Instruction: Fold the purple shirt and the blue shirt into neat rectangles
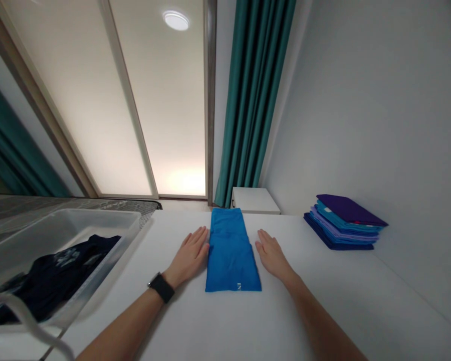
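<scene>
A blue garment, folded into a long strip, lies flat on the white table in front of me. White lettering shows near its front edge, only partly visible. My left hand, with a dark watch on the wrist, lies flat along the strip's left side, fingers stretched out and close to the cloth edge. On the other side my right hand rests with fingers extended, just beside the right edge of the cloth. Neither hand grips anything.
To the right, against the wall, sits a stack of folded clothes in purple, blue and navy. At left stands a translucent plastic bin holding dark clothing. A pale curved bar crosses the lower left. A white cabinet stands beyond the table.
</scene>
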Demonstrator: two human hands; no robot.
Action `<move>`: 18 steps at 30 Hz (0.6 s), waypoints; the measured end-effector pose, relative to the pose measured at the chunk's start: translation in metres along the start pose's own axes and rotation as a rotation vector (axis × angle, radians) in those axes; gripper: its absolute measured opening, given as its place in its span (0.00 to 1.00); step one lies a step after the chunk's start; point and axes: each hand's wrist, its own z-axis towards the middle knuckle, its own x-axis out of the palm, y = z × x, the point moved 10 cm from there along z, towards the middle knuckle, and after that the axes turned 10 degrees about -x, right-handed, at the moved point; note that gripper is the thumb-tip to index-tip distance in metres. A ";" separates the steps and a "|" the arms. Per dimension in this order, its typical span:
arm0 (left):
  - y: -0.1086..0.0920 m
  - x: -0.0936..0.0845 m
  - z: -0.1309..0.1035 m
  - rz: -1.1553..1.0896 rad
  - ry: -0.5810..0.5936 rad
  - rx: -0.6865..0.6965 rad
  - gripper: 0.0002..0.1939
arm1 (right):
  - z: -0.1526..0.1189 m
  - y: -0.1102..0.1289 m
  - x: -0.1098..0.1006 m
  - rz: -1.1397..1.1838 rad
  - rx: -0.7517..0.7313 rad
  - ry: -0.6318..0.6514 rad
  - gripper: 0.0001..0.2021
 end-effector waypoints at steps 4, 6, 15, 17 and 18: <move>-0.049 0.005 -0.019 0.048 0.038 0.142 0.28 | -0.008 0.071 -0.002 -0.105 -0.177 -0.050 0.27; -0.056 0.014 -0.024 0.085 0.062 0.164 0.28 | -0.013 0.099 0.002 -0.120 -0.250 -0.052 0.27; -0.052 0.031 -0.026 0.167 0.057 0.169 0.27 | -0.017 0.117 0.030 -0.140 -0.330 0.034 0.28; -0.053 0.030 -0.027 0.185 0.047 0.171 0.26 | -0.017 0.117 0.029 -0.146 -0.340 0.028 0.28; -0.054 0.030 -0.027 0.193 0.038 0.175 0.26 | -0.018 0.117 0.029 -0.148 -0.343 0.027 0.28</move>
